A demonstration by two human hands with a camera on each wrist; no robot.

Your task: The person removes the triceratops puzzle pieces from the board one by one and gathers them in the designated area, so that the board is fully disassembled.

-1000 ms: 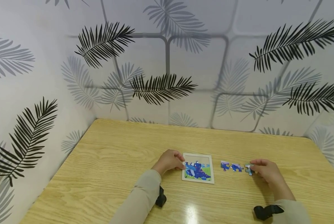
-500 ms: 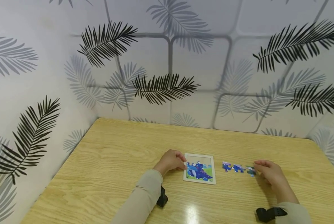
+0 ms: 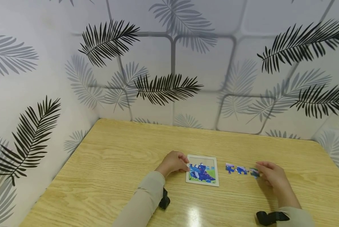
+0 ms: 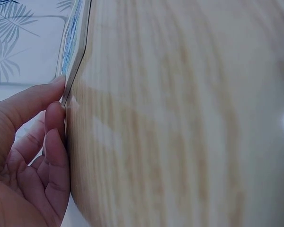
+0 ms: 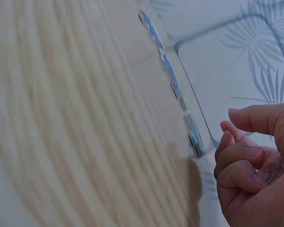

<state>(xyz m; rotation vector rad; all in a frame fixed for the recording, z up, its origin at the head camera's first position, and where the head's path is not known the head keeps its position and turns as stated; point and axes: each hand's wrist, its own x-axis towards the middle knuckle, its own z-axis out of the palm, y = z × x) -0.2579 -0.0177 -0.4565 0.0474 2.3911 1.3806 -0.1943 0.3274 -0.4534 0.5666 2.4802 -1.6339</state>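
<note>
A square wooden puzzle tray (image 3: 202, 185) with a light rim lies on the table, partly filled with a blue dinosaur picture. My left hand (image 3: 173, 164) pinches the tray's left edge; in the left wrist view the thumb rests on the rim and the fingers (image 4: 57, 161) lie at its side. To the right of the tray is a row of loose jigsaw pieces: a purple-blue piece (image 3: 229, 168), another blue piece (image 3: 241, 170) and a darker greenish-blue piece (image 3: 254, 172). My right hand (image 3: 274, 176) hovers beside this last piece, fingers loosely curled; the right wrist view shows a gap between them.
The wood-grain table (image 3: 124, 151) reaches to a wall (image 3: 198, 69) printed with palm leaves. Each wrist carries a black camera mount, such as the right wrist mount (image 3: 271, 217). A light reflection shines near the table's front.
My right fingers, which overlapped the rightmost piece, drew off it to the right, then came slightly back left. The left hand stays on the tray. The head view shifted a little.
</note>
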